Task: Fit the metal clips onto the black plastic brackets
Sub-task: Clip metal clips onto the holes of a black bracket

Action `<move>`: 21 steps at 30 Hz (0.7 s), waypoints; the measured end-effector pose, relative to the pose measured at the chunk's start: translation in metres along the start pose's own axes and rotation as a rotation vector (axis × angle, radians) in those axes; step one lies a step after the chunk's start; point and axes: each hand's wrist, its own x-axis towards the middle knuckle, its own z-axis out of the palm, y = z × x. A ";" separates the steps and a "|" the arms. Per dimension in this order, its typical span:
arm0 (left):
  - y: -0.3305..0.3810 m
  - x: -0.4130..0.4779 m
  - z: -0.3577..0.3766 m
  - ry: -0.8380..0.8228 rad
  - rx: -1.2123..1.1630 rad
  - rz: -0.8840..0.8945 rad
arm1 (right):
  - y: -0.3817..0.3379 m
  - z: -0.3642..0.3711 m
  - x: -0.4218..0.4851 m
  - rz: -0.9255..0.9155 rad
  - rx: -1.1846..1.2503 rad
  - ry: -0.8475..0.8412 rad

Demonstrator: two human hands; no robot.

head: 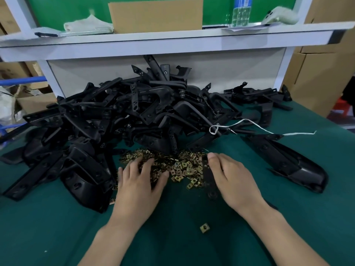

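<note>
A heap of small brass-coloured metal clips [182,167] lies on the green table in front of a big pile of black plastic brackets [123,116]. My left hand [140,181] rests flat on the left part of the clip heap, fingers spread and reaching into the clips. My right hand [232,179] grips a narrow black bracket [208,175] at the heap's right edge, thumb along its top. One loose clip [204,227] lies alone on the table between my forearms.
A long black bracket [288,162] lies alone to the right, with a white cord [249,124] trailing across it. A white shelf [172,35] spans the back, holding a cardboard box [155,15]. Cardboard boxes stand at both sides.
</note>
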 end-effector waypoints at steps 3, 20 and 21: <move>-0.003 0.001 0.004 -0.073 0.089 -0.001 | 0.001 0.002 0.000 0.014 0.014 0.013; -0.002 0.005 0.011 0.106 0.102 0.082 | -0.003 0.005 -0.004 -0.117 -0.080 0.049; -0.002 0.005 0.011 0.112 0.101 0.074 | -0.003 0.004 -0.004 -0.121 -0.080 0.065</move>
